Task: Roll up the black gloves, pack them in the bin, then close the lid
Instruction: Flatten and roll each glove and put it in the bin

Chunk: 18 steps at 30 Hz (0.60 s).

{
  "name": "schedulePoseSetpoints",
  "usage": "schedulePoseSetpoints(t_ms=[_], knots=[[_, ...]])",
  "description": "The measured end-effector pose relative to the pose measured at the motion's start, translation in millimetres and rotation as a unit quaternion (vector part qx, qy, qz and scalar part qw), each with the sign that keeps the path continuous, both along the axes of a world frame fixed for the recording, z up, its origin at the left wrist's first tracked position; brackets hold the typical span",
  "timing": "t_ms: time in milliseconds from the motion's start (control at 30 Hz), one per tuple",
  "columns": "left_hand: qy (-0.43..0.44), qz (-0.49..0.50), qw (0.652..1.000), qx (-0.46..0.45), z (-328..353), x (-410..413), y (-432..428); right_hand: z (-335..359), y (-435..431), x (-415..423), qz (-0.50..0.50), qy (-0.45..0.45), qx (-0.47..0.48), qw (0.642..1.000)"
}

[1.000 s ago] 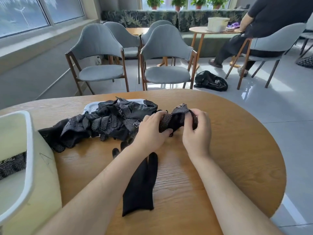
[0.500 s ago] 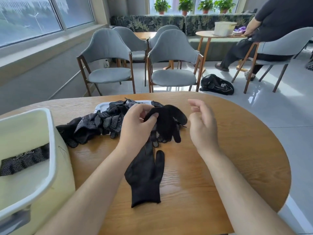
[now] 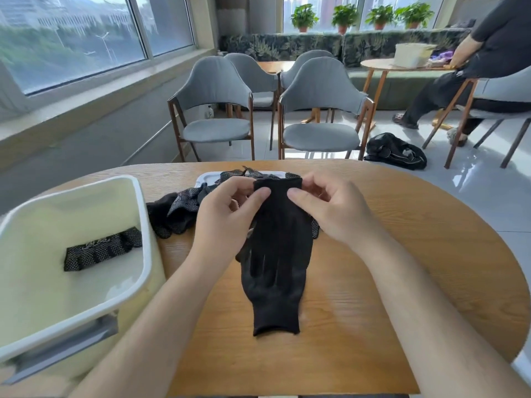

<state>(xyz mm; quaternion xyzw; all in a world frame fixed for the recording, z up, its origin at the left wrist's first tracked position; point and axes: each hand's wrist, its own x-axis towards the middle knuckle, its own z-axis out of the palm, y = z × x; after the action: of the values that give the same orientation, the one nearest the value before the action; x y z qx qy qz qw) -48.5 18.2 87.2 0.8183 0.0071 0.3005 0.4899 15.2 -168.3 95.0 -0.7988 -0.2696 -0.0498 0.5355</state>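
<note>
– Wooden bench (image 3: 373, 282) nearest us, then. What lies on it?

– One black glove (image 3: 275, 311) lies flat, with its cuff toward the person and its fingers pointing away. At the near left stands a cream bin (image 3: 145, 239) with its lid off. A single rolled dotted glove (image 3: 100, 249) lies on its floor.

– And the hands?

– Both are raised just above the bench. The left hand (image 3: 230, 205) and right hand (image 3: 324, 208) each pinch a corner of the cuff of a second black glove (image 3: 277, 214), thumb against curled fingers. Its body drapes down toward the person, over the flat one.

– Behind them?

– A heap of dotted gloves (image 3: 178, 208) spreads out left of the hands, just beside the bin. Part of it rests on a white tray (image 3: 205, 179).

– Farther off?

– Grey chairs (image 3: 321, 110) stand past the bench's far edge, and a black bag (image 3: 393, 152) lies on the floor tiles. A seated person (image 3: 494, 53) is at a small table on the right. Potted plants (image 3: 342, 18) line the window sill.
</note>
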Motion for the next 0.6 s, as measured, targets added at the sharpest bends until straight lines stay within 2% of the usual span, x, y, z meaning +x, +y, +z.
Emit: schedulePoseSetpoints(t_ms=[67,233,400,500,600], knots=[[0.013,0.009,1.000,0.002,-6,-3,2,-3,2,0,0.000,0.010,-0.017,1.000],[0.036,0.014,0.998,-0.059,-9,5,-1,-11,14,7,-0.024,0.029,-0.055,0.998],[-0.030,-0.006,0.997,-0.068,8,13,-2,3,21,9,-0.072,-0.102,0.005,0.992],[-0.048,-0.030,0.998,-0.020,-1,2,0,-2,12,-1,-0.065,-0.151,-0.021,0.986],[-0.022,-0.047,0.992,0.117,-42,-20,9,-44,0,-22,-0.055,-0.173,-0.103,0.978]])
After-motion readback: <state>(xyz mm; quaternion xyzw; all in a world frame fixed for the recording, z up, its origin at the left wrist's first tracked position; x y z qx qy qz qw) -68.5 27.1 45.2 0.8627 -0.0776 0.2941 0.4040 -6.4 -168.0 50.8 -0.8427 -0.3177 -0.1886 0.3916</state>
